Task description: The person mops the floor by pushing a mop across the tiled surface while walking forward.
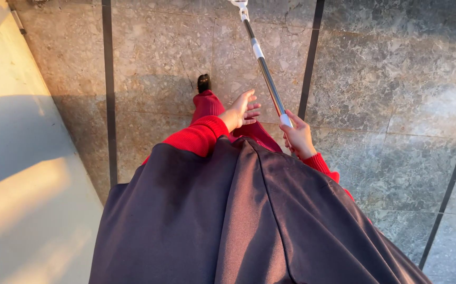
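Note:
A long metal pole [266, 79] with white fittings slants from the upper middle down toward me. My right hand [297, 135] grips its white lower end. My left hand [243, 109] hovers just left of the pole, fingers spread and holding nothing, not touching it as far as I can see. Both arms wear red knitted sleeves [199, 134]. A dark garment [238, 221] covers my body and fills the lower middle of the view. The pole's far end runs out of the top edge.
I stand on a grey stone-tile floor [386, 79] with dark joint strips [108, 79]. A pale wall or ledge [17, 158] runs along the left. One black shoe toe [203, 82] shows ahead, above a red trouser leg [207, 104].

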